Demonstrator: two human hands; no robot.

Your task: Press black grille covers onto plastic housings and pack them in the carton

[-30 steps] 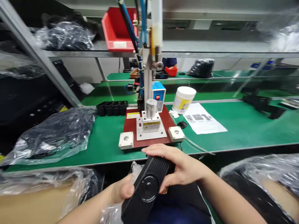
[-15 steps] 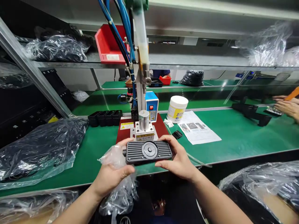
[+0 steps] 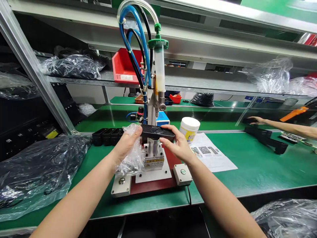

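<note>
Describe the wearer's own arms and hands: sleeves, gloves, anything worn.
No sleeves show: both arms are bare up to the picture's edge. The left hand and right hand wear no gloves, and no watch, bracelet or ring is visible.

left hand (image 3: pixel 127 142) bare. right hand (image 3: pixel 177 145) bare too, slim fingers, nails short and plain as far as i can make out from here. left forearm (image 3: pixel 81 195) and right forearm (image 3: pixel 218 195) both uncovered, lean and smooth, bare as far up as they show. clothing higher on the arms is out of view.
</note>
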